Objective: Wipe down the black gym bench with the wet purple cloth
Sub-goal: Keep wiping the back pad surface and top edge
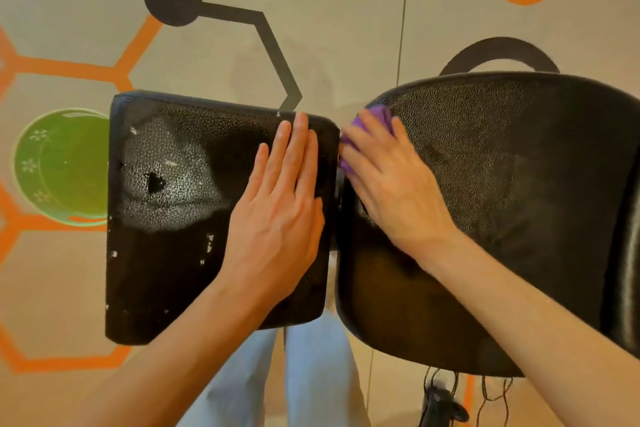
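- Far left, I see a round green bowl point(60, 165) on the painted floor, tucked just beside the bench.
- Next, the black textured gym bench's square left pad point(166, 218), scuffed and glossy.
- My left hand point(280, 215) lies open and flat on that pad's right edge, fingers together, gripping nothing.
- Across the gap, my right hand point(388, 177) presses the crumpled purple cloth point(375, 116) against the left far corner of the bigger rounded right pad point(502, 184), fingers spread over it.
- Near edge, pale blue jeans point(311, 374) below.

green basin point(62, 166), perhaps a controller point(443, 406)
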Motion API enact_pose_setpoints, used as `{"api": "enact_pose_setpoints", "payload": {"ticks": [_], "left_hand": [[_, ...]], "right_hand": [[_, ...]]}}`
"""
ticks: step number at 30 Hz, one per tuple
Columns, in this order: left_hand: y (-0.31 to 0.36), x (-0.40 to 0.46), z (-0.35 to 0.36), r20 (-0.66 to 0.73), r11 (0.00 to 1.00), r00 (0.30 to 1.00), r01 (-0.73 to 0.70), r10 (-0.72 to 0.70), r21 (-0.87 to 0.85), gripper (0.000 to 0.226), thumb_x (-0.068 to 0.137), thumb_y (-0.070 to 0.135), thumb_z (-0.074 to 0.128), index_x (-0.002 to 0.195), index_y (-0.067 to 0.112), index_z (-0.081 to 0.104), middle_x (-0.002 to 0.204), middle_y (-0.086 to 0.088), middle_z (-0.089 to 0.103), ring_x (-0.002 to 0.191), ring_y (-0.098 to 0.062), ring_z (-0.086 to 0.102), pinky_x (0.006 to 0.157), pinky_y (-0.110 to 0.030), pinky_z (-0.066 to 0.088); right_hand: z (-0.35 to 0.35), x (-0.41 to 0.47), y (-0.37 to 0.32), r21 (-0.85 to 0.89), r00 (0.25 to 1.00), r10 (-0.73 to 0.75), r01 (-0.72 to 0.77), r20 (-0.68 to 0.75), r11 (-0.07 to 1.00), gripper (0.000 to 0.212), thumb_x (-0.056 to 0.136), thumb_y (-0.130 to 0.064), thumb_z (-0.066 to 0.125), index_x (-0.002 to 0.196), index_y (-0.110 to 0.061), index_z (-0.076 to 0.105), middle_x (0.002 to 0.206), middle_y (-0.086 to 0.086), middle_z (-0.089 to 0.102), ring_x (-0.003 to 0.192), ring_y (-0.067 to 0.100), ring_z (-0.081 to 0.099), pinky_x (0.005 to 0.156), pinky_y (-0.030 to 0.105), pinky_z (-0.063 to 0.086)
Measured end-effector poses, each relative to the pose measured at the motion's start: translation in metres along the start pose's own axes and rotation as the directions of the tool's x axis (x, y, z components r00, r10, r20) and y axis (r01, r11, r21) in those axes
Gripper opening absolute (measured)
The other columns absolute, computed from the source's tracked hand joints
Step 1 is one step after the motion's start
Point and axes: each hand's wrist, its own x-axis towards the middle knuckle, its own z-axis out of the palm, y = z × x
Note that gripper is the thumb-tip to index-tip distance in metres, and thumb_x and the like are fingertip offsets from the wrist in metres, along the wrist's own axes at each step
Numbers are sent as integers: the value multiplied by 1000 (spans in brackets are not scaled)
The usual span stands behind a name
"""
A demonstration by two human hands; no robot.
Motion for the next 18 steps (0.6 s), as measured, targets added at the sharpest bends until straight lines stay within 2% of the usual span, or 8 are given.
{"api": "enact_pose_setpoints", "payload": {"ticks": [3, 7, 9, 12, 14, 15, 18], "left_hand": [[-2, -1, 2, -13, 1000, 1000, -19, 19, 4, 66, 97, 24, 37, 155, -1, 15, 164, -19, 6, 153, -30, 4, 124, -43, 7], [-5, -2, 5, -34, 999, 999, -32, 32, 16, 67, 97, 24, 37, 155, -2, 14, 164, -20, 5, 153, -31, 4, 124, -43, 6], [-7, -3, 6, -44, 999, 999, -31, 32, 26, 66, 98, 24, 36, 154, -2, 14, 164, -20, 5, 152, -32, 4, 124, -43, 5], [-7, -2, 8, -53, 997, 997, -49, 52, 58, 66, 98, 25, 34, 155, -3, 12, 164, -21, 4, 153, -32, 3, 124, -43, 4], [-8, -2, 10, -53, 997, 997, -49, 53, 66, 66, 99, 26, 33, 155, -2, 12, 164, -21, 3, 153, -32, 3, 124, -43, 4], [-7, -2, 10, -48, 997, 997, -49, 52, 65, 67, 98, 26, 33, 155, -2, 12, 164, -21, 3, 153, -32, 3, 125, -43, 4], [-8, -3, 10, -55, 997, 997, -47, 50, 65, 68, 97, 28, 33, 155, -1, 12, 164, -20, 4, 153, -32, 3, 125, -43, 4]], "right_hand": [[7, -9, -11, 63, 999, 41, -40, -21, 997, 30, 96, -11, 49, 122, -1, 60, 136, 14, 53, 139, 31, 35, 118, 48, 19], [18, -68, -34, 111, 985, -148, 139, 83, 984, 26, 96, -13, 51, 114, 0, 65, 128, 16, 59, 134, 31, 42, 116, 50, 24], [18, -61, -25, 53, 977, -192, 187, 98, 981, 26, 97, -18, 50, 114, -5, 65, 128, 13, 60, 134, 30, 43, 116, 47, 23], [16, -25, -10, 11, 998, -69, 69, 6, 998, 27, 99, -18, 47, 116, -5, 63, 131, 12, 57, 137, 29, 39, 118, 46, 19], [22, -29, -19, 74, 999, 11, -8, -43, 997, 26, 98, -16, 49, 118, -5, 62, 132, 12, 56, 138, 28, 36, 118, 48, 19], [27, -46, -28, 99, 1000, 3, -2, -15, 995, 25, 98, -15, 50, 117, -5, 62, 132, 13, 55, 139, 28, 35, 118, 49, 19], [42, -112, -56, 146, 974, -190, 172, 126, 974, 21, 96, -11, 52, 112, -4, 63, 126, 14, 56, 138, 31, 33, 117, 50, 18]]}}
